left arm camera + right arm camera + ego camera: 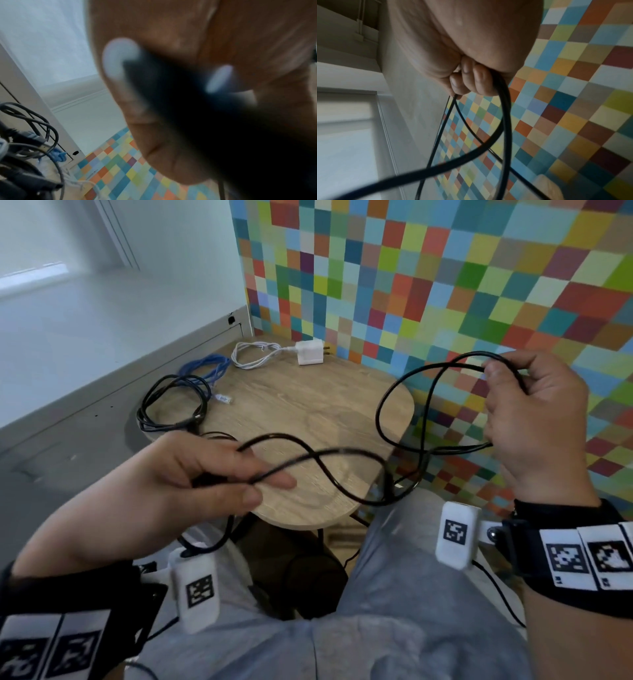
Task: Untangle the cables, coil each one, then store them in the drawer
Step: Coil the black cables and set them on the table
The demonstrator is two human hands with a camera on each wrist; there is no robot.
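Black cable (342, 460) hangs in loops above the desk (308, 405), strung between both hands. Right hand (537, 419) curls shut round several loops at its top. Left hand (178, 474) pinches a strand and dark plug between thumb and fingers. Other cables (174, 402) lie coiled on the desk's far left. No legible writing.

Right hand (462, 44) fingers (481, 81) curled round black cable (506, 121) loops.

Room corner: checkered wall (445, 285), wooden table (308, 405)
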